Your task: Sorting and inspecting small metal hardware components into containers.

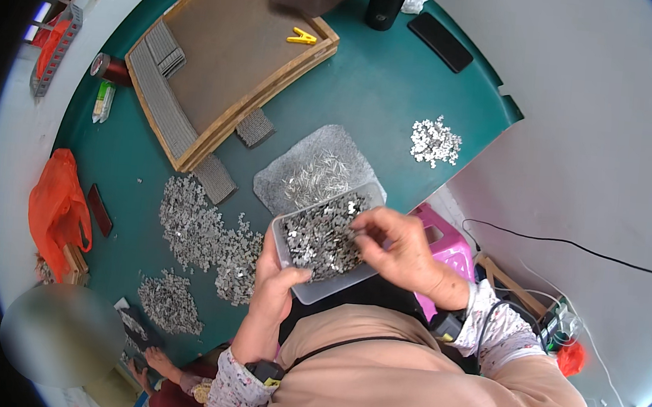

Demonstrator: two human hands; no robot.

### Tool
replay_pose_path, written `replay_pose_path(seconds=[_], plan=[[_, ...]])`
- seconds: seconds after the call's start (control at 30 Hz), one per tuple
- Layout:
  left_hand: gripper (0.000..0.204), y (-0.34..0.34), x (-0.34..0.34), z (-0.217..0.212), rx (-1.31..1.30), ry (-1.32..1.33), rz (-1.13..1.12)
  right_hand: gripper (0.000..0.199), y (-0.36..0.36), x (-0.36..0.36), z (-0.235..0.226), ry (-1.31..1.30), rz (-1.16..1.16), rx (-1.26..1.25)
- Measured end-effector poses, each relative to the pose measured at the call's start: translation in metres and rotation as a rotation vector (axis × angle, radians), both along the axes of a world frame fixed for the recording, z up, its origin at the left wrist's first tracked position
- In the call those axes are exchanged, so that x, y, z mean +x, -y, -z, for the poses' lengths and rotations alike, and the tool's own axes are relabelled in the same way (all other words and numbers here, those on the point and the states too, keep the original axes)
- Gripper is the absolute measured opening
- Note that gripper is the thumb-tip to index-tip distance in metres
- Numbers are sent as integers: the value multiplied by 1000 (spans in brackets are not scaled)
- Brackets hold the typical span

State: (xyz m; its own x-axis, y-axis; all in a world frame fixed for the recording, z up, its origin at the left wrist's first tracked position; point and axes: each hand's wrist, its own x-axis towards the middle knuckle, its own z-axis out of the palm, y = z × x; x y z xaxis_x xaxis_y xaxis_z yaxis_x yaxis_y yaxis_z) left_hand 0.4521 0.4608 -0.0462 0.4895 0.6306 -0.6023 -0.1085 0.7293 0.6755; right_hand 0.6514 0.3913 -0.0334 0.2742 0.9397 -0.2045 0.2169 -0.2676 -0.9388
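Observation:
My left hand (276,283) grips the near left side of a clear plastic box (338,285), its thumb over the rim. The box is tilted and holds many small flat metal pieces (319,238). Over its right side is my right hand (403,250), thumb and fingers pinched together close to the pieces; what lies between the fingertips is too small to make out. Just beyond the box, a grey cloth (275,182) carries a scatter of thin metal pins (316,178).
Loose metal parts lie in piles (188,222) on the green table (351,89), with a bright pile (435,142) at right. A wooden-framed tray (230,56) holds grey strips and a yellow clip (302,36). A co-worker's hands (161,363) are at lower left. A pink stool (450,249) stands right.

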Motion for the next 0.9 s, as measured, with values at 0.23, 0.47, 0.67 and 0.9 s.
replay_pose_path(seconds=[0.23,0.47,0.67,0.9], plan=[[89,-6,15,11,15,-20,-74,15,-8,33,12,-195,60,-40],[86,6,-11,16,48,-33,-240,16,-19,30,25,-218,1,-115],[82,30,-68,21,66,10,-428,14,-36,-24,17,-173,-219,-129],[83,64,-155,23,83,-5,-641,14,-53,-139,21,-382,-429,-310]])
